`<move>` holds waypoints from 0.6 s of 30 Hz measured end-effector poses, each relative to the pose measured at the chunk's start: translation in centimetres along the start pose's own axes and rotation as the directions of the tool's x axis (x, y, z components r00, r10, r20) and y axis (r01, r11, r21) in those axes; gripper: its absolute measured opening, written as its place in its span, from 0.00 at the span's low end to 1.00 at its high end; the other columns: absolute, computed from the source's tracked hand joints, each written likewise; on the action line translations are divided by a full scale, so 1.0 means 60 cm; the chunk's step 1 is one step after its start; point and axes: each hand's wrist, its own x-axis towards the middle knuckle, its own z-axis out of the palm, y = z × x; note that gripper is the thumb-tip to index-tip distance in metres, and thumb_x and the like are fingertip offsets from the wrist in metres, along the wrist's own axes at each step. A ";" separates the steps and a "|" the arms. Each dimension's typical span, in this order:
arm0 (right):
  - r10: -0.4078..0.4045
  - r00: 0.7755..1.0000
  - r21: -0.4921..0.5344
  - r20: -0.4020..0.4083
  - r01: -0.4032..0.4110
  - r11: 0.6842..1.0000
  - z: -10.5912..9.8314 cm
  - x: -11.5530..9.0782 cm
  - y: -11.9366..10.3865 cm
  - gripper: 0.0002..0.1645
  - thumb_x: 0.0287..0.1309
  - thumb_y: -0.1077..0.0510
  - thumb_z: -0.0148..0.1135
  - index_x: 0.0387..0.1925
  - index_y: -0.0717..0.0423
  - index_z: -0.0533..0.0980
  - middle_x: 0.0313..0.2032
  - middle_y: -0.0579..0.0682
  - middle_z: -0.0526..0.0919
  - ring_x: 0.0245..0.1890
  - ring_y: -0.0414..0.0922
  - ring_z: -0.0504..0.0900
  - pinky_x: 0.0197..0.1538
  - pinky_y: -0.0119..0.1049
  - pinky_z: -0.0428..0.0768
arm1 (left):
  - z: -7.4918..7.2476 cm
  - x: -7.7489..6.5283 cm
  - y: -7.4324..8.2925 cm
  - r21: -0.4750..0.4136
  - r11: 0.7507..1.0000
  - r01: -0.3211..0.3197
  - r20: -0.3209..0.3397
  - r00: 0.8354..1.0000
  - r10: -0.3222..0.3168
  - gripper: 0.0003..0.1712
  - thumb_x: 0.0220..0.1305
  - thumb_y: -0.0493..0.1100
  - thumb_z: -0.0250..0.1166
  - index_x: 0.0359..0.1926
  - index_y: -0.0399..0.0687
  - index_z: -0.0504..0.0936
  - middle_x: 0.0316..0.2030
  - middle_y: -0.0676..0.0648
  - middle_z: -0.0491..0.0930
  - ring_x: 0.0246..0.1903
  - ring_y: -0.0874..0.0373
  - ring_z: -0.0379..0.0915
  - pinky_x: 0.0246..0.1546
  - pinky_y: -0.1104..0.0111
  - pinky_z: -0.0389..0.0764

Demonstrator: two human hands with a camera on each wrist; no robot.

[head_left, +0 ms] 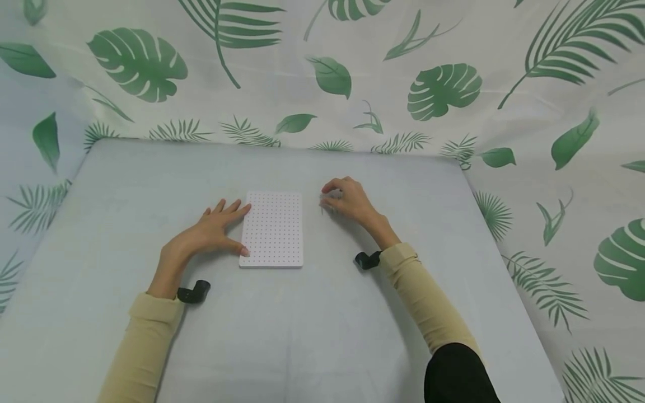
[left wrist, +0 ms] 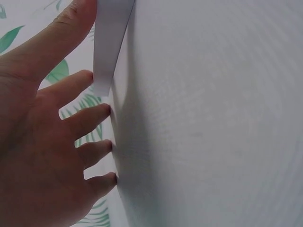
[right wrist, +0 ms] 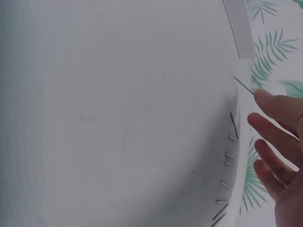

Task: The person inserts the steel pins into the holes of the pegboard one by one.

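A white rectangular pegboard (head_left: 274,229) with rows of small holes lies flat on the table. My left hand (head_left: 209,230) rests at its left side with fingers spread, the thumb and index finger touching the board's edge. In the left wrist view the other fingertips touch the table beside the board's edge (left wrist: 110,47). To the right of the board, my right hand (head_left: 350,200) is held over the table. Its thumb and a finger pinch a thin pointed metal pin (right wrist: 243,84), tip outward. More loose metal pins (right wrist: 234,125) lie on the table under that hand.
The table (head_left: 242,336) has a pale cover. A white curtain (head_left: 373,67) with green leaves hangs behind it and at the sides. Black wrist cameras (head_left: 194,292) sit at both wrists. A black shape (head_left: 458,375) covers part of the right sleeve.
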 end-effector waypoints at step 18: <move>-0.036 0.996 0.086 -0.078 0.043 0.995 0.015 0.005 -0.018 0.10 0.62 0.64 0.70 0.46 0.61 0.83 0.42 0.58 0.91 0.41 0.51 0.89 0.46 0.43 0.86 | -0.005 -0.006 0.007 0.004 1.000 0.003 -0.005 1.000 -0.003 0.64 0.51 0.54 0.80 0.81 0.44 0.53 0.80 0.31 0.43 0.79 0.27 0.26 0.77 0.35 0.30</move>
